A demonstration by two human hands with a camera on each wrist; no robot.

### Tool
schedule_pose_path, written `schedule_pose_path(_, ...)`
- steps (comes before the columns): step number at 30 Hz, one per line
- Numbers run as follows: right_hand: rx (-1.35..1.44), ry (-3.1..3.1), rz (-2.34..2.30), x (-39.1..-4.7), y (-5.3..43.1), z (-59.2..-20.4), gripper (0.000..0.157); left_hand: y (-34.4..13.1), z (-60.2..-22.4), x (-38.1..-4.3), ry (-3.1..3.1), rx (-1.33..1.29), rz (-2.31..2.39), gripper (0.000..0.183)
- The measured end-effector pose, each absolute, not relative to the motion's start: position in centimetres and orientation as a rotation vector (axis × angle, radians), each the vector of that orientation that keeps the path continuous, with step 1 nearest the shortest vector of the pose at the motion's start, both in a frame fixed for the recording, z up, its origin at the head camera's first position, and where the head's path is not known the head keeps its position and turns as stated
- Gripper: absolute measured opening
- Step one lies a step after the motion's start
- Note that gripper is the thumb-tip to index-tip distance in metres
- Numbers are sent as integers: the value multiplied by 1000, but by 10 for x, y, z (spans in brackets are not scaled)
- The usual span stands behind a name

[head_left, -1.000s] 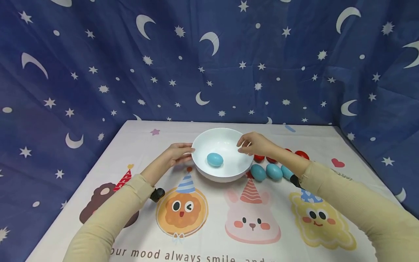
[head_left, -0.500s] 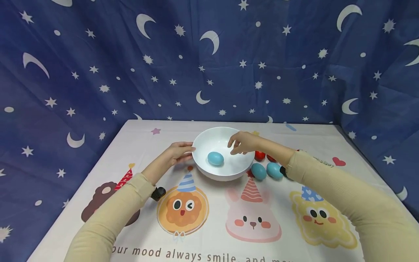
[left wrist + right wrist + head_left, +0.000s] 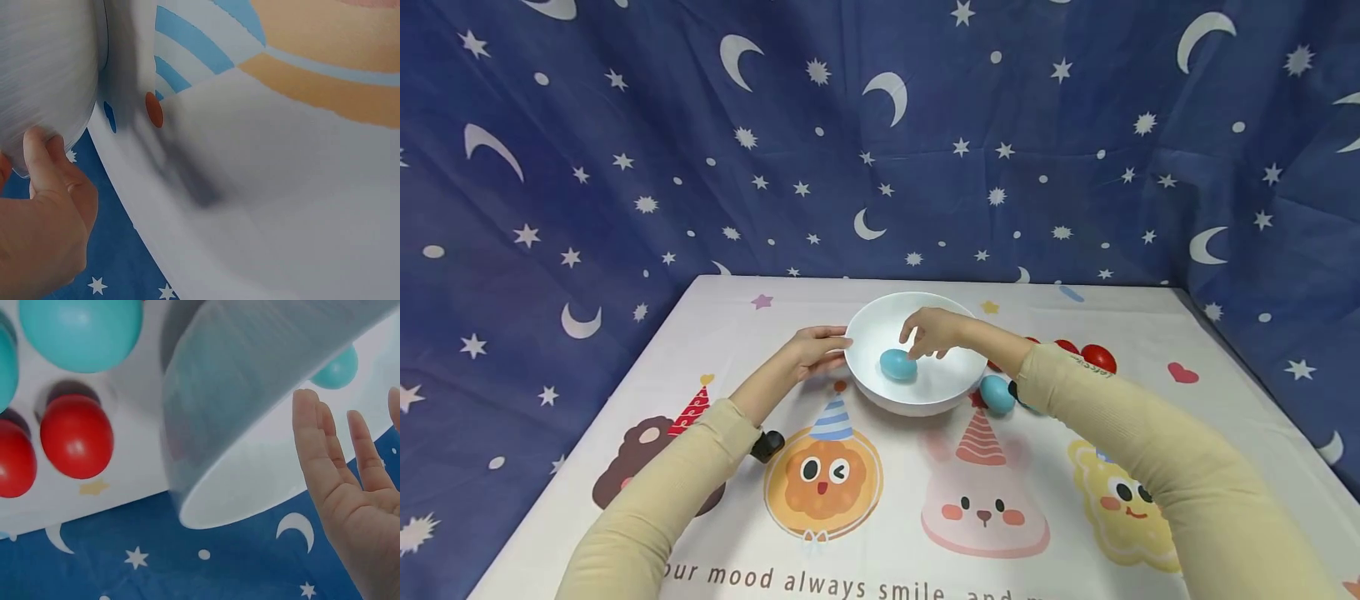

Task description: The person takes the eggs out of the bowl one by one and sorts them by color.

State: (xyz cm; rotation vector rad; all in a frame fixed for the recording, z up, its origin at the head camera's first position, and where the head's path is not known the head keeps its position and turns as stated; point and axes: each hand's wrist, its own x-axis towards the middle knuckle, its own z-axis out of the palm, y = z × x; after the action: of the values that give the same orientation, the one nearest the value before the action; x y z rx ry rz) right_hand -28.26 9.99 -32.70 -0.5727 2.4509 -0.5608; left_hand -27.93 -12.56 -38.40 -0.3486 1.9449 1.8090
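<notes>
A white bowl stands on the table with one blue egg lying inside it. My left hand grips the bowl's left rim; in the left wrist view, fingers of the left hand rest against the outer wall of the bowl. My right hand reaches over the bowl, fingertips right at the blue egg's right side. In the right wrist view, the right hand has its fingers spread apart, near the egg, with nothing held.
Right of the bowl lie several more eggs, including a blue egg and a red egg, partly hidden by the right forearm. The tablecloth has printed cartoon figures. Behind the table hangs a dark blue curtain with moons and stars.
My right hand has moved left from the bowl's right rim to the blue egg inside. The left hand keeps its hold on the rim, and the bowl has stayed in place.
</notes>
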Motion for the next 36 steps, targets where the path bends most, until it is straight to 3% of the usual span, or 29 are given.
schedule_pose_path(22,-548,2411,-440,-289,73,-344,49,-126,-385,-283,1911,-368,1824,50)
schedule_pose_path(36,-582,2435,-400,-278,76,-362,35,-125,-384,-282,1895,-355,1837,50)
